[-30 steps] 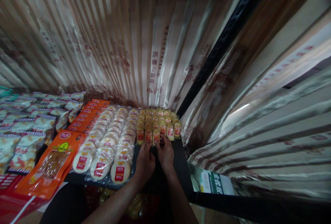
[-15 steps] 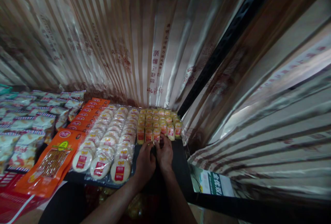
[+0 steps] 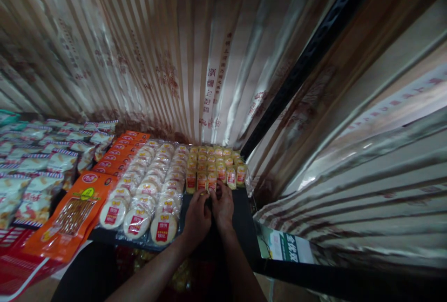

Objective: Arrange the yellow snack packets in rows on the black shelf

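Rows of small yellow wrapped snack packs [image 3: 220, 170] with red labels stand at the back right of a dark shelf [image 3: 240, 213]. Both hands meet at the front row. My left hand [image 3: 197, 216] has its fingers curled at the lower edge of a front snack pack [image 3: 201, 181]. Beside it, my right hand [image 3: 222, 204] is closed with fingertips against the neighbouring snack pack [image 3: 212, 181]. The fingers seem to pinch that pack's lower end between the two hands. Their exact grip is partly hidden behind the knuckles.
Left of the hands lie rows of round rice crackers [image 3: 164, 229] in clear wrap, then orange snack bags [image 3: 75, 213] and white snack bags [image 3: 38, 199]. A red basket [image 3: 21, 265] sits at lower left. A black post [image 3: 296, 69] and a pleated curtain [image 3: 167, 60] stand behind.
The view has shifted slightly. Both hands stay at the same front packs, with hardly any movement of the fingers.
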Available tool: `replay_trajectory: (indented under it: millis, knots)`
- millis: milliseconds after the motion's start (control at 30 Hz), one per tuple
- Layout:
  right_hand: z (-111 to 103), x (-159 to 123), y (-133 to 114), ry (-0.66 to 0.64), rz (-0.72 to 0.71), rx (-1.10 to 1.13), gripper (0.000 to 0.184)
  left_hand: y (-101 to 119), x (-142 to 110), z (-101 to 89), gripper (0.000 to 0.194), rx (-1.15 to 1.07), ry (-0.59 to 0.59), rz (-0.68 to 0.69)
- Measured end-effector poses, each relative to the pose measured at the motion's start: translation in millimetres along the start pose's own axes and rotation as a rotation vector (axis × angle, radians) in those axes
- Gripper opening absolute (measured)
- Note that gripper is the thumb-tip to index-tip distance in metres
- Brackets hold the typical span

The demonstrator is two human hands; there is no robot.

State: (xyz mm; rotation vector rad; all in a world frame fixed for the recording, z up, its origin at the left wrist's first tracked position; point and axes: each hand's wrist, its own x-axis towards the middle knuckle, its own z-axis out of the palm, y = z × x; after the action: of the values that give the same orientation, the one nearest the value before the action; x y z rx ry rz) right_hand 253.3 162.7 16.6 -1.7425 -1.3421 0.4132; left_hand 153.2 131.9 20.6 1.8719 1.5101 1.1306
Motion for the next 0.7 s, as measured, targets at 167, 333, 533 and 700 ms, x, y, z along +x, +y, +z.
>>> replay_trajectory:
  millis: [167,333,533,700]
  knots:
    - [-3,-5,0,-0.005,-0.005,0.063,0.041,7,-2,-4.9,0.045,0.024,-0.034,-0.026]
    - [-10,-16,-4,0.022,-0.021,0.034,0.041,23,-8,-16.1,0.045,0.015,-0.099,-0.073]
    - [-22,-48,-16,0.025,-0.058,-0.011,0.043,35,-37,-26.1,0.040,-0.019,-0.143,-0.124]
    - [-22,-100,-17,-0.014,-0.086,-0.010,0.035,32,-78,-41.7,0.032,-0.103,-0.177,-0.186]
